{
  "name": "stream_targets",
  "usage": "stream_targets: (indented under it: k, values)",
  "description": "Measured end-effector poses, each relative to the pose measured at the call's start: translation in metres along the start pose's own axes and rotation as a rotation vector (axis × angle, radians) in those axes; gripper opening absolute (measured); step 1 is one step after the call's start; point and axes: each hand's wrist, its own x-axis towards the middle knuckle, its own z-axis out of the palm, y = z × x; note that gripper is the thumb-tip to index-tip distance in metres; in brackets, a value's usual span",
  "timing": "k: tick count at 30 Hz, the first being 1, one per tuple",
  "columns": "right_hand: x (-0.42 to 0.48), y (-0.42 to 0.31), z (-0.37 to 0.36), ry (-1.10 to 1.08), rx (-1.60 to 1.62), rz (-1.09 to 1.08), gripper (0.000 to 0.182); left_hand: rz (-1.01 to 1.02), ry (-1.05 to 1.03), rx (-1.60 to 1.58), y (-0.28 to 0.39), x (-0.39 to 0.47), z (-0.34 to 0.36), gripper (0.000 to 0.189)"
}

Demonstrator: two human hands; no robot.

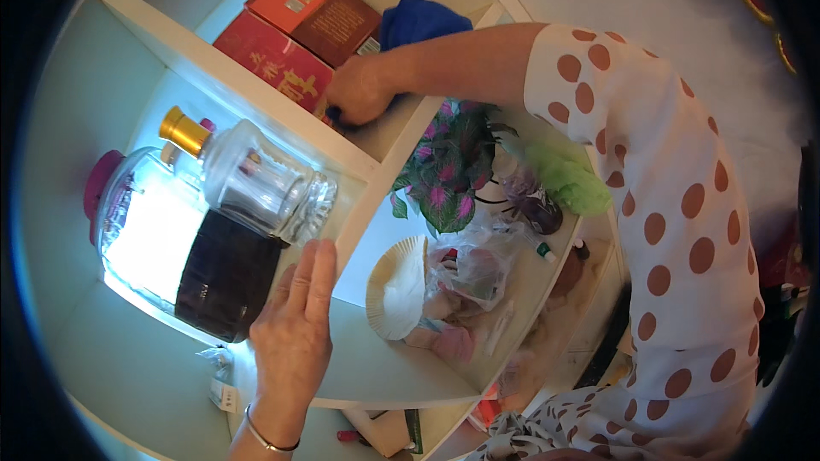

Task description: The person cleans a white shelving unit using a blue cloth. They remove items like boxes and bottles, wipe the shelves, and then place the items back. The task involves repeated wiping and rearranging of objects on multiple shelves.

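My right hand (362, 91) is a fist in the upper compartment of a white shelf unit (359, 163), beside a red box (278, 64) that bears writing. Dark blue material shows under its curled fingers. A bunched blue cloth (423, 22) lies behind the wrist and seems to be the same piece. A second, orange-red and brown box (320, 9) stands against the first. My left hand (295, 320), a bangle at its wrist, has its fingers extended along the shelf edge. It is near a large glass jar (224, 275) of dark liquid and a clear glass vessel with a gold cap (259, 169).
A pink-and-green leafed plant (442, 186), a pleated paper plate (397, 288), a clear plastic bag (477, 262) and a dark purple bottle (541, 214) occupy the adjoining shelf. Something light green (564, 179) lies by the sleeve. Small packets (221, 390) sit below the jar.
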Motion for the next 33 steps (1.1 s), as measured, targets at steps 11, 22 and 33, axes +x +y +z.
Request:
stream_targets:
  k: [11,22,33]
  values:
    - [-0.016,0.082,-0.076,0.683,0.033,0.501,0.052,0.01,0.01,-0.001,0.001,-0.005,0.0,0.064]
    - [-0.012,0.066,0.004,-0.063,0.021,0.134,0.053,0.025,0.0,0.017,0.0,-0.001,-0.001,0.067]
    - [-0.003,0.068,-0.05,-0.063,0.721,-0.332,0.042,0.018,-0.027,0.003,-0.005,-0.009,0.004,0.067]
